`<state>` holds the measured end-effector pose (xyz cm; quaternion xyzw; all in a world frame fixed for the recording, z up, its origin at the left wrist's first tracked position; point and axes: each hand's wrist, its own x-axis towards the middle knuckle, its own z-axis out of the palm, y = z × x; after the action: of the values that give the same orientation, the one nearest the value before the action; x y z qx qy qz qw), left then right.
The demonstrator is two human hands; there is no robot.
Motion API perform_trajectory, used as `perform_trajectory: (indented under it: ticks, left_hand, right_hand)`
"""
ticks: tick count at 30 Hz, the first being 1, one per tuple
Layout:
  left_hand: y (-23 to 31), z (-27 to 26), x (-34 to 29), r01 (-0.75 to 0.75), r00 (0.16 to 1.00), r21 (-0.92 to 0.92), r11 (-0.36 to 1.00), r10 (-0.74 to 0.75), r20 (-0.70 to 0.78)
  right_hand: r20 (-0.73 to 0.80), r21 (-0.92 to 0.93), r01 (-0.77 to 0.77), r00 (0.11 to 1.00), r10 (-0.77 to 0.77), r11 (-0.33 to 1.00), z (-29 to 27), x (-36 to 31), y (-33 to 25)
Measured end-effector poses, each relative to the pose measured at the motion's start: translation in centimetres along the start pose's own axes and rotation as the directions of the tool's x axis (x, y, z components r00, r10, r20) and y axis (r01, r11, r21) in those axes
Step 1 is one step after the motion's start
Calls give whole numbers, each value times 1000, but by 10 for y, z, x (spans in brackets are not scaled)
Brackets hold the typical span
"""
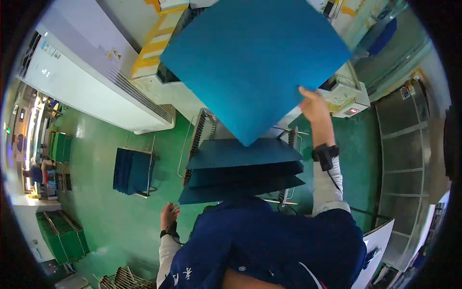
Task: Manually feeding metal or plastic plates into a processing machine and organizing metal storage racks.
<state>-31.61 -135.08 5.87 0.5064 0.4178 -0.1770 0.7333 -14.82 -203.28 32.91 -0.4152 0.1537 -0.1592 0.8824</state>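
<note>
right hand [313,103] raised, gripping right edge of large blue sheet [252,62], sheet spread up and to the left of it | left hand [169,215] low at side, loosely curled, holding nothing | slotted rack [202,139] with more blue sheets [243,168] directly beneath lifted sheet | green floor [120,221] around

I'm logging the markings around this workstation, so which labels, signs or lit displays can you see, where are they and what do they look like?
Warning stickers: small yellow triangles on the long white machine housing, upper left.
Blue-and-white labels: small rectangles near that housing's far left end.
Red-lit indicator: small glowing patch on the white unit beside the right hand.
Multicoloured sticker: on the grey panel, far right.
</note>
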Motion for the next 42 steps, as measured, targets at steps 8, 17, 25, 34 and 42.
perform_trajectory:
  ticks: [8, 17, 25, 34, 42]
  left_hand:
    - [5, 9, -6, -30, 999, 17, 999, 31, -10]
    - [-3, 4, -19, 17, 993, 32, 999, -13, -114]
    - [-7, 7, -22, 9, 998, 62, 998, -5, -64]
    - [-25, -4, -24, -93, 995, 3, 996, 93, -43]
    - [-14, 14, -45, -56, 985, -30, 998, 51, -168]
  right_hand:
    - [-111, 335, -233, 952, 284, 913, -10, 44, 98]
    - [-55, -102, -511, 859, 508, 853, 10, 52, 108]
    - [6, 32, -422, 906, 422, 906, 28, 69, 107]
    - [436, -829, 534, 805, -402, 169, 66, 95, 107]
    - [526, -803, 404, 827, -201, -437, 59, 128, 106]
